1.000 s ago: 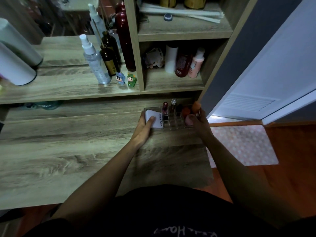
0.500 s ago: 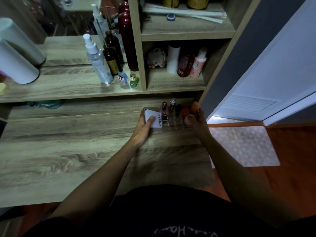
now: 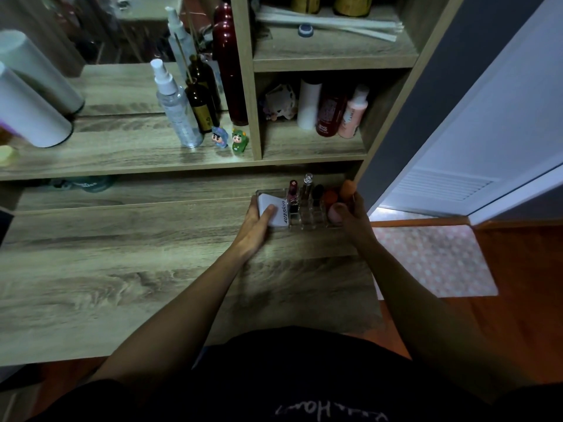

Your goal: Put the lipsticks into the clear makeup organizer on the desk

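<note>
2 lipsticks are standing upright in the clear acrylic makeup organizer at the back right of the wood-grain worktop: a dark red lipstick with a pink cap and, just to its right, a slim tube with a clear faceted cap. Both are pointing their long axes straight up out of the small square slots. To their right a black-tipped applicator and a red-orange sponge are sitting in the same tray, and a white card printed "4U2skin" is lying in its left section.

The left hand is resting at the organizer's left end, thumb pressing flat on the white card, fingers wrapping the tray's corner, so it is closed on the tray. The right hand is closing at the right end around a pale pink rounded sponge, with an orange sponge tip showing above its fingers; whether it is gripping the orange one too I cannot tell. No loose lipstick is showing on the worktop.

The lipsticks are lying between the 2 hands, slightly nearer the left, and the empty slots are sitting in front of them, toward the person. Any further tube would probably need to go in vertically from above, while the left hand is steadying the tray.
</note>
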